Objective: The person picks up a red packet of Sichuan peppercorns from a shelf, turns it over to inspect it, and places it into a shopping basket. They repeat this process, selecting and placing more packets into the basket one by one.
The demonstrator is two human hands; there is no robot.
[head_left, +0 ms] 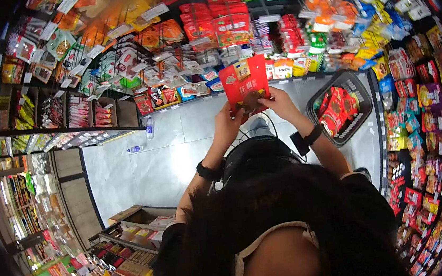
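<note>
My left grip (225,124) and right grip (282,104) are both closed on the lower part of a red packet (246,86), one at each side. I hold it up before the packed shelves (172,71). To my right, a dark basket (312,110) holds more red packets (337,109).

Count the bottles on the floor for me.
2. Both are left of the person's left hand: the farther bottle by the shelf, the nearer bottle just beside it. Others may be hidden.
</note>
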